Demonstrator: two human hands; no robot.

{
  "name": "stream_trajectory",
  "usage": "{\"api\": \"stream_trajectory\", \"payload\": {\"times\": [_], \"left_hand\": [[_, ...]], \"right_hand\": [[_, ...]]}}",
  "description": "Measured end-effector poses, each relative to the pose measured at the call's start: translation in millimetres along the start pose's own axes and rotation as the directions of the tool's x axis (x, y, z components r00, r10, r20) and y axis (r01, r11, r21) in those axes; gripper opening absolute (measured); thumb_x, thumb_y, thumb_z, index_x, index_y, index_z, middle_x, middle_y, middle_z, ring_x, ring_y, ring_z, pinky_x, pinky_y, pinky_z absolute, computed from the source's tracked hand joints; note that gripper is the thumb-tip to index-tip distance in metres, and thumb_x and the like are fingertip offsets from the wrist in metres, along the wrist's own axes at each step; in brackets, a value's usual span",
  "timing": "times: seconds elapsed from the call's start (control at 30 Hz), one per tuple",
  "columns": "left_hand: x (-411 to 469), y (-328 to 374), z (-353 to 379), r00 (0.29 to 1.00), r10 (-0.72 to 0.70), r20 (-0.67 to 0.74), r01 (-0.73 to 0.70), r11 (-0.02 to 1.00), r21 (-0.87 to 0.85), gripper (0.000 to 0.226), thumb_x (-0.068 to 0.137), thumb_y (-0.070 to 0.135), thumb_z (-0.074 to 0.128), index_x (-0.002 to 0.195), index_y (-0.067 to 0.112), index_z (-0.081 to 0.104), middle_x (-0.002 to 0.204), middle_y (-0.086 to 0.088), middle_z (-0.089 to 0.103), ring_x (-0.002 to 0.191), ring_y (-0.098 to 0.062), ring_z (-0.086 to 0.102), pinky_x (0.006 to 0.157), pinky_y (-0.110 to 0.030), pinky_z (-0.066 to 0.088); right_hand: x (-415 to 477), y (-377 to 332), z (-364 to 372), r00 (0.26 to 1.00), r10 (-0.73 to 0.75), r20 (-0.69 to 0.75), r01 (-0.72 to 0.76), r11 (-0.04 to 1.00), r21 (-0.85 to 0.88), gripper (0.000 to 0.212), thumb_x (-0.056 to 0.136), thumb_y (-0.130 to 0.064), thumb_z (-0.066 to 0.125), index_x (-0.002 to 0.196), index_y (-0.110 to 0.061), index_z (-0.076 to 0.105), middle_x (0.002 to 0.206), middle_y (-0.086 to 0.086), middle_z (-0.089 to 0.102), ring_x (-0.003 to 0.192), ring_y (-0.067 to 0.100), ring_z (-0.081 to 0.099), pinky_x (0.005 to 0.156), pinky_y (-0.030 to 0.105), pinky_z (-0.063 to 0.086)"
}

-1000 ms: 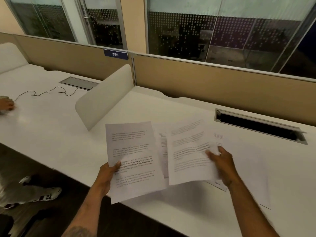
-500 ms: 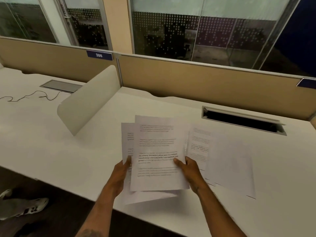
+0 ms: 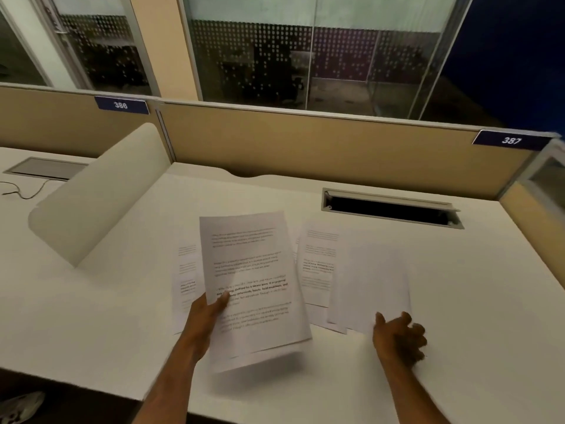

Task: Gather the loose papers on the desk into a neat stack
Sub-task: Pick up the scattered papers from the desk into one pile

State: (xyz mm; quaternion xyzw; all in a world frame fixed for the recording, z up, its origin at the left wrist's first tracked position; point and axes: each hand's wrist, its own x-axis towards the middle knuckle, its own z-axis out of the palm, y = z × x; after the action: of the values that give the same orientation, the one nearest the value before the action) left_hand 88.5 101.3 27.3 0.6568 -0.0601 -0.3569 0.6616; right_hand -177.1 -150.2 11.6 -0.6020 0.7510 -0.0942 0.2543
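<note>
Right hand [image 3: 399, 338] is off the held sheets now; half a second back it pinched their right edge. It hovers open, fingers loosely curled, gripping nothing, just at the near edge of the papers lying flat on the bench [image 3: 458, 301].

Left hand [image 3: 203, 316] alone carries the held sheets [image 3: 253, 283], thumb clamped over the printed face at their left edge. At least two sheets there, roughly squared; lower corners hang past one another, blurred. Another printed sheet [image 3: 185, 270] shows behind them on the left; cannot tell whether it is held or lying on the bench.

Loose papers [image 3: 367, 283] sit right of the held sheets, towards the middle of the bench, short of the cable slot [image 3: 391, 208] along the far edge. A printed sheet lies partly under a blank one, edges skewed.

Judgement: part gathered, part still scattered. The freed right hand looks set to collect the flat papers next. Thin sheets on a smooth top may resist lifting; sliding them to the near edge could help. Final squaring not yet done.
</note>
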Motion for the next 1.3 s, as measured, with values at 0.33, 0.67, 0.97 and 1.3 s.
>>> {"api": "stream_trajectory", "payload": {"times": [0.33, 0.67, 0.97, 1.3], "left_hand": [[1, -2, -4, 0.999, 0.007, -0.034, -0.007, 1.000, -0.013, 0.035, 0.094, 0.022, 0.066, 0.128, 0.010, 0.064, 0.114, -0.019, 0.078, 0.100, -0.044, 0.075, 0.089, -0.067, 0.057], [15, 15, -3, 1.000, 0.024, 0.001, -0.024, 0.999, -0.022, 0.035, 0.094, 0.021, 0.066, 0.128, 0.009, 0.064, 0.112, -0.019, 0.078, 0.098, -0.044, 0.075, 0.085, -0.062, 0.060], [20, 17, -3, 0.999, 0.027, 0.022, -0.026, 0.999, -0.034, 0.028, 0.094, 0.022, 0.066, 0.121, 0.014, 0.067, 0.107, -0.014, 0.081, 0.089, -0.037, 0.079, 0.069, -0.048, 0.066], [27, 6, -7, 0.999, 0.019, 0.035, -0.017, 0.999, -0.042, 0.034, 0.089, 0.025, 0.068, 0.122, 0.015, 0.065, 0.109, -0.016, 0.080, 0.091, -0.040, 0.078, 0.069, -0.053, 0.065]], "right_hand": [[48, 17, -11, 0.977, 0.167, 0.132, -0.203, 0.917, 0.344, 0.031, 0.079, -0.007, 0.069, 0.107, 0.007, 0.070, 0.108, 0.029, 0.071, 0.100, 0.046, 0.066, 0.092, 0.053, 0.054], [-6, -30, -49, 0.464, -0.629, -0.624, 0.826, 0.562, 0.047, 0.019, 0.070, 0.009, 0.077, 0.086, 0.001, 0.072, 0.087, 0.018, 0.067, 0.079, 0.035, 0.065, 0.069, 0.038, 0.056], [-57, 31, 28, 0.434, -0.899, 0.059, 0.886, 0.414, -0.207, 0.037, 0.041, -0.012, 0.093, 0.072, -0.019, 0.073, 0.077, 0.002, 0.066, 0.063, 0.025, 0.066, 0.053, 0.034, 0.052], [-2, 45, 8, 0.963, -0.251, -0.102, 0.228, 0.955, -0.191, 0.057, 0.085, -0.049, 0.067, 0.125, -0.008, 0.061, 0.124, 0.017, 0.058, 0.109, 0.037, 0.056, 0.089, 0.048, 0.047]]}}
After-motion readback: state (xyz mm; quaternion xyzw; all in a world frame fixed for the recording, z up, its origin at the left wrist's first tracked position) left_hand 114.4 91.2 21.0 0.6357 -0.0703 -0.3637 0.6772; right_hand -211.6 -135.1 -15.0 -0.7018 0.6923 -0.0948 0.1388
